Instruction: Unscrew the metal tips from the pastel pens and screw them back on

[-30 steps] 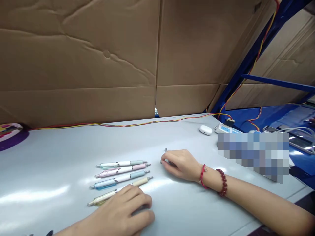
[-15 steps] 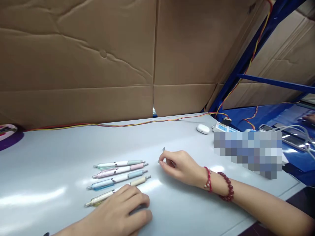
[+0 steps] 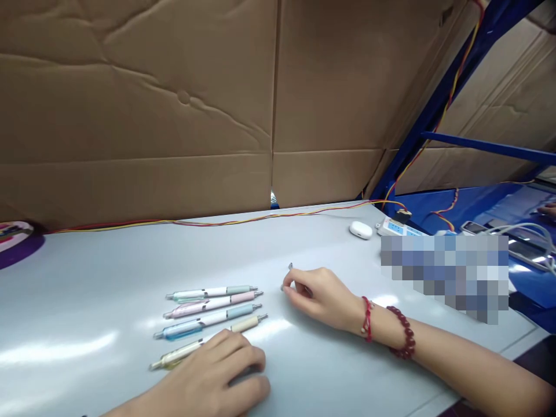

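Note:
Several click pens lie side by side on the pale table: a green one (image 3: 212, 292), a pink one (image 3: 215, 304), a blue one (image 3: 208, 321) and a cream-yellow one (image 3: 174, 354) nearest me. My left hand (image 3: 212, 370) rests palm down over part of the yellow pen, fingers loosely bent and thumb apart, with nothing visible in its grasp. To the right of the pens, my right hand (image 3: 315, 294) is closed in a pinch near the tabletop. A small metallic tip (image 3: 291, 266) shows just beyond its fingers; the rest of that piece is hidden.
A white earbud case (image 3: 361, 230) and a power strip (image 3: 397, 227) sit at the back right, beside a blurred-out patch. Red and yellow wires (image 3: 217, 222) run along the cardboard wall (image 3: 139, 116). A purple-rimmed round object (image 3: 26, 249) stands at far left.
Both hands and the pens stay practically in place. The whole view has shifted very slightly.

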### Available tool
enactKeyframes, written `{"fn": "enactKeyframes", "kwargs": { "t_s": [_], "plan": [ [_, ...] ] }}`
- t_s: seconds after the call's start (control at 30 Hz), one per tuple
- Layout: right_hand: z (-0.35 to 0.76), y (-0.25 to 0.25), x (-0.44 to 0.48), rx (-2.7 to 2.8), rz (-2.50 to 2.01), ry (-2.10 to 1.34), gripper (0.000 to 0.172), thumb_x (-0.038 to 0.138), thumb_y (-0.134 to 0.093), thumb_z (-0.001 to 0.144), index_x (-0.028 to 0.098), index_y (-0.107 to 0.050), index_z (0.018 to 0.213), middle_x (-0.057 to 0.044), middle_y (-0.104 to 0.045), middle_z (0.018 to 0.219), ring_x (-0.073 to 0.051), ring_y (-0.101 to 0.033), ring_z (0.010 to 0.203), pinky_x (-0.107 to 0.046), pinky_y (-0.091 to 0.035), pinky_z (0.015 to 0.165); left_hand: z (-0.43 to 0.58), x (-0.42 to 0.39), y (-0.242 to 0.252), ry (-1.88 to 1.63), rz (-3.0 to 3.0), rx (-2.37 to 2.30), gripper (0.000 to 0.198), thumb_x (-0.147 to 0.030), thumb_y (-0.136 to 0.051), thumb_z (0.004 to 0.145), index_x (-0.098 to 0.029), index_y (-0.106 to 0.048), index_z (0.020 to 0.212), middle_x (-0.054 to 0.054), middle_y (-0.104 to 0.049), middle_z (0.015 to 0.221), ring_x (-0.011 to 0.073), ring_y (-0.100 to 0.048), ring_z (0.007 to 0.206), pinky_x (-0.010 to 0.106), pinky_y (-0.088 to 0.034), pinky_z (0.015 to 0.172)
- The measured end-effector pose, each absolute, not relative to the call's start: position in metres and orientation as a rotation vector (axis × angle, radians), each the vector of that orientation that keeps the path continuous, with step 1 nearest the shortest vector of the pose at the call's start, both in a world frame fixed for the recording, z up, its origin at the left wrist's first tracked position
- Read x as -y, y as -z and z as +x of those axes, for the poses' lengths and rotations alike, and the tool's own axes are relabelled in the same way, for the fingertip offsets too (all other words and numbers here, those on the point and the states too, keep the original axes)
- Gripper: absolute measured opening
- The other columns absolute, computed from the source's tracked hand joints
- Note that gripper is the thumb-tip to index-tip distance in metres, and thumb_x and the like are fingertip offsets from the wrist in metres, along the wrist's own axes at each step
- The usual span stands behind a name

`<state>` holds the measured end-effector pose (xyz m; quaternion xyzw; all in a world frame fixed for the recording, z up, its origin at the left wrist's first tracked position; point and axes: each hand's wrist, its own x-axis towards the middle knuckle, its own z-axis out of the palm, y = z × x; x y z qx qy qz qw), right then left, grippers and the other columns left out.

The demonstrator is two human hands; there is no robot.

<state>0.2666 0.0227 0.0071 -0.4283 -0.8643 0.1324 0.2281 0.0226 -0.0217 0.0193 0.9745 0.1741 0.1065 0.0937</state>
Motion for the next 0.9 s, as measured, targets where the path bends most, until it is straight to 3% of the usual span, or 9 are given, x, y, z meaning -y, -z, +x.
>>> {"fn": "enactKeyframes", "kwargs": {
  "t_s": [0.2, 0.33, 0.47, 0.67, 0.9],
  "plan": [
    [0.271, -0.006, -0.029, 2.436, -1.156, -0.174, 0.013, 0.019, -0.043, 0.088, 0.019, -0.056, 0.085, 0.002, -0.057, 0.057, -0.012, -0.050, 0.049, -0.022, -0.031, 0.050, 0.020, 0.024, -0.022, -0.302, 2.907, -0.504, 0.019, -0.006, -0.048, 0.085, -0.022, -0.055, 0.092, 0.004, -0.062, 0.094, 0.0189, -0.057, 0.079, 0.029, -0.049, 0.073],
    [0.278, -0.016, -0.031, 2.439, -1.235, -0.027, 0.012, 0.025, -0.045, 0.090, 0.019, -0.054, 0.096, -0.005, -0.065, 0.083, -0.015, -0.057, 0.060, -0.025, -0.031, 0.052, 0.016, 0.024, -0.012, -0.628, 3.071, -0.705, 0.024, -0.007, -0.046, 0.085, -0.022, -0.057, 0.100, 0.006, -0.063, 0.104, 0.0221, -0.055, 0.099, 0.032, -0.044, 0.088],
    [0.286, -0.025, -0.029, 2.594, -1.353, 0.076, 0.012, 0.033, -0.052, 0.089, 0.021, -0.052, 0.089, -0.002, -0.065, 0.077, -0.017, -0.059, 0.062, -0.026, -0.031, 0.050, 0.015, 0.019, -0.001, -0.930, 3.167, -1.143, 0.020, -0.017, -0.041, 0.090, -0.019, -0.059, 0.100, 0.009, -0.060, 0.103, 0.0253, -0.053, 0.096, 0.041, -0.039, 0.089],
    [0.289, -0.022, -0.029, 2.744, -1.229, 0.070, 0.011, 0.023, -0.049, 0.091, 0.021, -0.052, 0.080, -0.001, -0.062, 0.071, -0.017, -0.057, 0.058, -0.026, -0.033, 0.048, 0.016, 0.016, -0.002, -0.694, 3.259, -1.336, 0.025, -0.025, -0.035, 0.091, -0.017, -0.058, 0.090, 0.012, -0.057, 0.096, 0.0283, -0.052, 0.086, 0.042, -0.041, 0.075],
    [0.288, -0.034, -0.023, 2.296, -0.873, -0.087, 0.010, 0.015, -0.050, 0.092, 0.023, -0.055, 0.094, -0.002, -0.064, 0.075, -0.015, -0.058, 0.065, -0.027, -0.044, 0.058, 0.015, 0.020, 0.001, -0.479, 3.170, -1.397, 0.022, -0.020, -0.034, 0.091, -0.018, -0.056, 0.086, 0.010, -0.054, 0.093, 0.0278, -0.048, 0.083, 0.041, -0.039, 0.072]
  ]
}}
